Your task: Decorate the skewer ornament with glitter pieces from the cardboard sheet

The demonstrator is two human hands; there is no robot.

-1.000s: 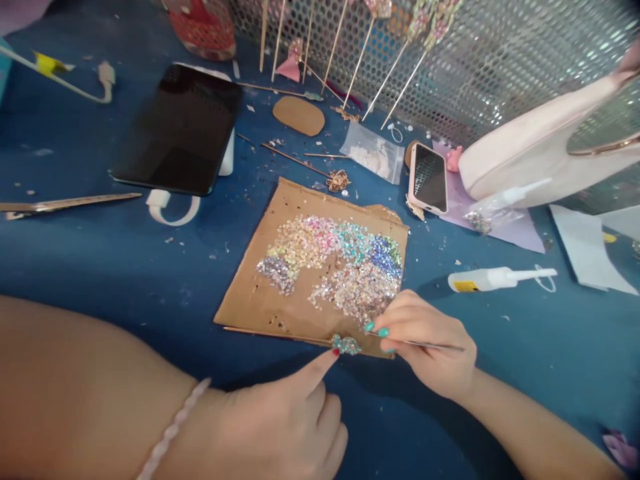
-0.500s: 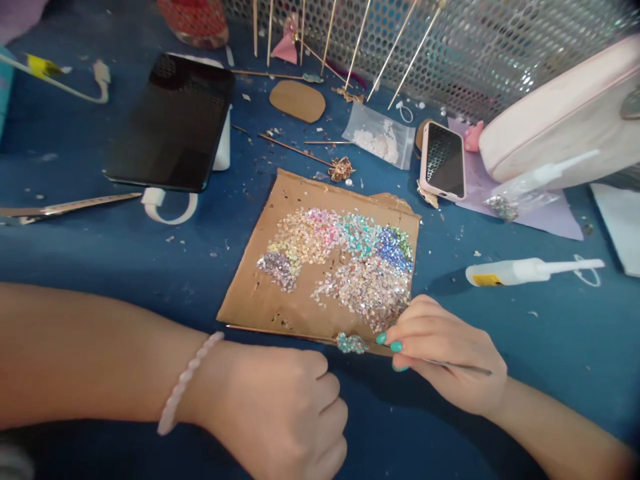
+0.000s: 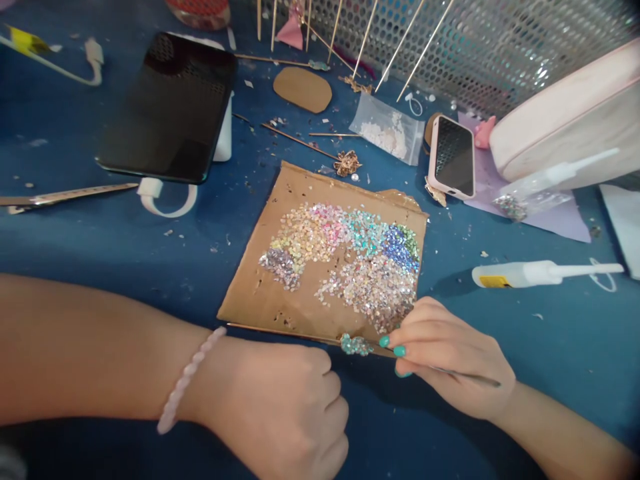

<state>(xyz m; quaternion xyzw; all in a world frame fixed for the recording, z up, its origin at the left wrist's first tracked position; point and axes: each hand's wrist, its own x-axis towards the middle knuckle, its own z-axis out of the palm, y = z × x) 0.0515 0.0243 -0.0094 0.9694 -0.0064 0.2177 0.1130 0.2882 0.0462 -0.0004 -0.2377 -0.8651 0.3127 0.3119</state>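
Observation:
My left hand (image 3: 280, 400) is closed in a fist near the front of the table. Its fingertips are curled under, so anything inside is hidden. A pale beaded bracelet (image 3: 187, 380) circles that wrist. My right hand (image 3: 450, 353) pinches a slim metal tool (image 3: 470, 377), perhaps tweezers, whose shaft runs back under the palm. Just left of its fingertips, a turquoise glittery ornament (image 3: 356, 345) lies at the front edge of a cardboard sheet (image 3: 300, 313). A thin stick (image 3: 280, 331) extends left from the ornament. Small sequins (image 3: 370, 287) in several colours cover much of the cardboard.
A black tablet (image 3: 170, 113) lies back left, with a metal clip (image 3: 75, 194) in front of it. Back right are a bag of white bits (image 3: 387, 130), a phone (image 3: 454, 157) and a pale case (image 3: 565, 113). A glue bottle (image 3: 525, 274) lies right of the cardboard.
The view has shifted slightly, so the back objects appear a little higher and the right-hand objects farther right. Both hands keep nearly the same pose beside the cardboard.

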